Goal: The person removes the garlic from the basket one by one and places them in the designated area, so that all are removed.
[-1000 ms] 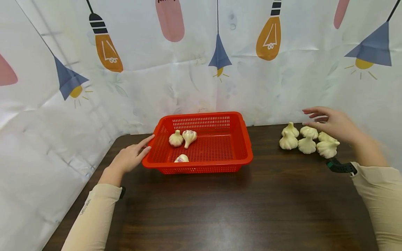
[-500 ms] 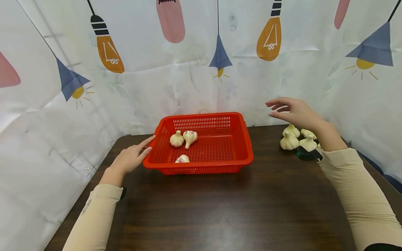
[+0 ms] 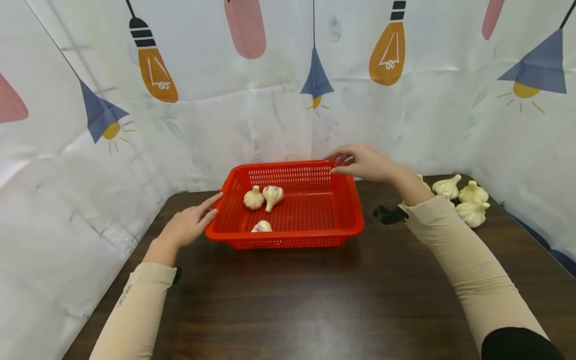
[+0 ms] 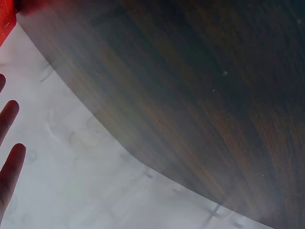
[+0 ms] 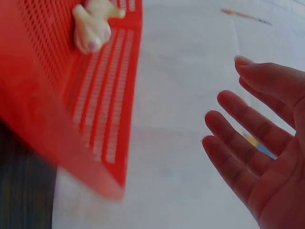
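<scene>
A red perforated plastic basket (image 3: 288, 235) stands on the dark wooden table. Three garlic bulbs lie inside it: two (image 3: 272, 195) side by side at the left and one (image 3: 261, 227) partly hidden by the front wall. My left hand (image 3: 183, 229) rests its outstretched fingertips on the basket's left rim. Over the back right corner of the basket hovers my right hand (image 3: 365, 163). The right wrist view shows that hand (image 5: 267, 138) holding nothing, its fingers loosely extended and apart from the basket wall (image 5: 107, 109).
Several more garlic bulbs (image 3: 472, 212) lie in a group at the table's right, some hidden behind my right forearm. A white curtain (image 3: 270, 125) printed with lamps and bulbs hangs behind the table (image 3: 279, 300). The table's left edge slants close to my left arm.
My right hand has moved left from above the garlic group at the right to the basket's back right corner, empty throughout as far as visible. My left hand has stayed at the left rim.
</scene>
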The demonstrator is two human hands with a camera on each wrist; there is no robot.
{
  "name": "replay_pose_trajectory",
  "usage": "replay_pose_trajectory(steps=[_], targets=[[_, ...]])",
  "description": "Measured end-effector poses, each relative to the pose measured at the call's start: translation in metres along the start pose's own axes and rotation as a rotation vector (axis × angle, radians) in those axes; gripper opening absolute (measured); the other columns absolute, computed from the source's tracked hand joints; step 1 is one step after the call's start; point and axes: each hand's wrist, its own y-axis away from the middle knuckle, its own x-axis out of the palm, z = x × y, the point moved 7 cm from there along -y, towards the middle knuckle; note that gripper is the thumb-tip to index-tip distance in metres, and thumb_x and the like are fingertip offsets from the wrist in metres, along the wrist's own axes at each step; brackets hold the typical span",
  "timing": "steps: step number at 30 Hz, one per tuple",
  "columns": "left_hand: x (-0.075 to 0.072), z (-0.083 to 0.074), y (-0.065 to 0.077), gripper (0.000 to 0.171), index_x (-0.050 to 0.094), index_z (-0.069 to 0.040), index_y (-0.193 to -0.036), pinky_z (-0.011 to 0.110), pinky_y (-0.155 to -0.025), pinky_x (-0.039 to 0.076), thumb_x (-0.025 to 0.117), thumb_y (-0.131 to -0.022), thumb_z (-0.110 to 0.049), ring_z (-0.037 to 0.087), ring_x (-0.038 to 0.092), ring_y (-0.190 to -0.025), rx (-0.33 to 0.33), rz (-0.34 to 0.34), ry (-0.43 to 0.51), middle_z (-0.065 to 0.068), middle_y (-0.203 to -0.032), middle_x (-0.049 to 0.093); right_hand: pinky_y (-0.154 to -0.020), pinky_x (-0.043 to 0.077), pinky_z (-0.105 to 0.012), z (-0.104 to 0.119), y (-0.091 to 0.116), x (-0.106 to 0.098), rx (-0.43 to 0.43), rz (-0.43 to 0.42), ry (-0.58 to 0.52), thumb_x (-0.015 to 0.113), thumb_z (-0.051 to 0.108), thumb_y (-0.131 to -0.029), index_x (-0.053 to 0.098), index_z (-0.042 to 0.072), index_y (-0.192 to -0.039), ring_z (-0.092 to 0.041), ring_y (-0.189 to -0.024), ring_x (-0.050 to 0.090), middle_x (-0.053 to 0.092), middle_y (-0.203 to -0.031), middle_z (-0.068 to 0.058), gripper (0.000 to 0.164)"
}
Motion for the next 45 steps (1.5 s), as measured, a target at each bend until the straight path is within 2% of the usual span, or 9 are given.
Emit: replay_pose_trajectory(steps=[7,12,16,24,32,40,45], targets=[[0.000,0.001,-0.002,0.062,0.031,-0.019,-0.162,0.062,-0.090,0.051,0.038,-0.109,-0.050,0.041,0.064,-0.108,0.005,0.000,0.002,0.023,-0.127,0.066,-0.101,0.049,-0.046,0.023,-0.024,0.041,0.013,0.112,-0.117,0.068,0.015,-0.100,0.065,0.006,-0.134,-0.025,-0.113,0.063,0.068,-0.126,-0.009,0.036],[0.000,0.000,-0.001,0.062,0.031,-0.020,-0.162,0.062,-0.090,0.051,0.039,-0.109,-0.049,0.041,0.064,-0.107,-0.001,0.003,0.003,0.022,-0.126,0.066,-0.097,0.052,-0.041,0.038,-0.033,0.069,-0.008,0.137,-0.184,0.070,0.014,-0.099,0.066,0.005,-0.134,-0.025,-0.112,0.064,0.069,-0.126,-0.008,0.036],[0.000,-0.001,0.001,0.062,0.031,-0.019,-0.162,0.062,-0.089,0.052,0.040,-0.109,-0.049,0.040,0.064,-0.105,-0.004,0.010,0.006,0.022,-0.125,0.066,-0.094,0.054,-0.038,0.042,-0.038,0.089,0.009,0.145,-0.203,0.069,0.014,-0.099,0.066,0.008,-0.134,-0.024,-0.111,0.064,0.069,-0.126,-0.005,0.036],[0.003,-0.002,0.002,0.062,0.032,-0.018,-0.162,0.062,-0.089,0.052,0.040,-0.109,-0.049,0.041,0.064,-0.106,-0.011,0.016,0.018,0.023,-0.128,0.065,-0.098,0.052,-0.034,0.049,-0.048,0.122,0.043,0.158,-0.099,0.067,0.017,-0.101,0.067,0.010,-0.134,-0.024,-0.115,0.065,0.069,-0.127,-0.005,0.034],[0.000,-0.001,0.001,0.061,0.031,-0.018,-0.162,0.062,-0.088,0.052,0.040,-0.109,-0.048,0.042,0.063,-0.108,-0.004,0.005,0.021,0.024,-0.129,0.064,-0.096,0.052,-0.033,0.053,-0.063,0.155,0.123,0.259,0.025,0.070,0.024,-0.100,0.067,0.011,-0.133,-0.022,-0.112,0.064,0.069,-0.123,-0.007,0.036],[-0.002,-0.002,-0.001,0.061,0.031,-0.018,-0.162,0.062,-0.089,0.052,0.039,-0.109,-0.048,0.042,0.063,-0.108,-0.004,0.013,0.017,0.024,-0.129,0.064,-0.093,0.053,-0.033,0.053,-0.076,0.175,0.158,0.295,-0.014,0.071,0.019,-0.099,0.067,0.003,-0.132,-0.024,-0.111,0.063,0.067,-0.123,-0.012,0.037],[0.000,-0.002,0.001,0.061,0.030,-0.019,-0.163,0.061,-0.088,0.052,0.039,-0.109,-0.048,0.041,0.064,-0.106,-0.001,0.014,0.006,0.024,-0.128,0.065,-0.095,0.051,-0.033,0.052,-0.078,0.190,0.223,0.351,0.015,0.074,0.025,-0.096,0.067,0.004,-0.131,-0.022,-0.111,0.060,0.065,-0.127,-0.011,0.041]])
